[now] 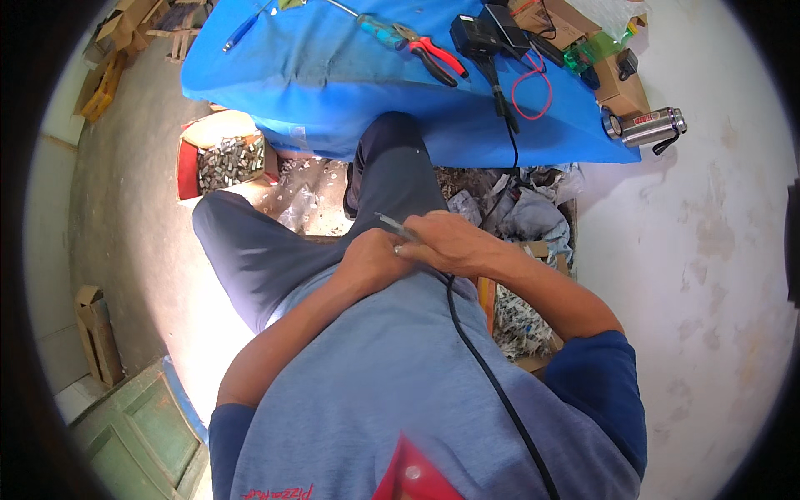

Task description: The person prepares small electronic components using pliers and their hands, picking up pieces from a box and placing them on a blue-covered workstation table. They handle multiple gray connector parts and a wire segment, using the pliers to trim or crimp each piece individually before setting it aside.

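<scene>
Arms [287, 329] bent on my feed; R hand [450, 240] grips 1 thin grey pc [395, 224], L hand [377, 260] curled beside, can't tell grip. Tabletop [283, 75]: 1 pliers [442, 62], 2 screwdrivers [242, 32].

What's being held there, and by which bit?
A thin grey thing, near end in the right hand; I can't tell if the left hand grips it.

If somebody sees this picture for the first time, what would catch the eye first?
Probably the bright blue cloth across the top, with red-black pliers on it. The left hand and right hand meet near the centre, the right holding a slim grey object. An open box of small pieces sits upper left.
</scene>
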The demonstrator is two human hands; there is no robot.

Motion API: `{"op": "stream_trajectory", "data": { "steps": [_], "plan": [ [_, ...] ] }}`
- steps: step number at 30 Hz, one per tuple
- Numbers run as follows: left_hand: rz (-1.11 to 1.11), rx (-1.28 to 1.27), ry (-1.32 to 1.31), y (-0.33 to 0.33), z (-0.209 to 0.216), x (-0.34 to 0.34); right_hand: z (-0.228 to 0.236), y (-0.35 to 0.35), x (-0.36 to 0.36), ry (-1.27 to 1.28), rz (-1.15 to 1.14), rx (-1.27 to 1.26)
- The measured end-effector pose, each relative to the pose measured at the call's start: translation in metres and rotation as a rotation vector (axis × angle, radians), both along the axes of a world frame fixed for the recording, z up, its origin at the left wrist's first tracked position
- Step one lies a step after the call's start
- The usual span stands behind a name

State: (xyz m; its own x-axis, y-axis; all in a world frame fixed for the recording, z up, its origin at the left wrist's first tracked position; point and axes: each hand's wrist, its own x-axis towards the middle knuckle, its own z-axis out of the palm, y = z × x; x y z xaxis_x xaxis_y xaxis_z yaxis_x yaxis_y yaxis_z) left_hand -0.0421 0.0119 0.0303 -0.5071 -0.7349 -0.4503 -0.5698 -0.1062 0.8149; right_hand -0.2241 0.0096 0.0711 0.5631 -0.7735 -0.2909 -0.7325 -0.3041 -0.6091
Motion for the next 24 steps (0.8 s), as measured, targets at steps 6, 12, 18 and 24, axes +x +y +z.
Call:
{"op": "stream_trajectory", "data": {
  "steps": [6,12,18,24],
  "plan": [
    [-0.095,0.014,-0.026,-0.002,0.004,-0.002,0.028,-0.010,0.003,0.128,0.104,0.251],
    [-0.089,0.071,0.224,-0.005,-0.011,0.004,0.045,-0.027,0.006,0.098,0.160,0.318],
    [-0.027,0.337,0.494,-0.010,0.006,0.011,0.042,-0.046,-0.006,0.072,0.194,0.288],
    [0.024,0.555,0.644,-0.009,0.009,0.023,0.027,-0.032,-0.009,-0.030,0.194,-0.112]
  ]
}}
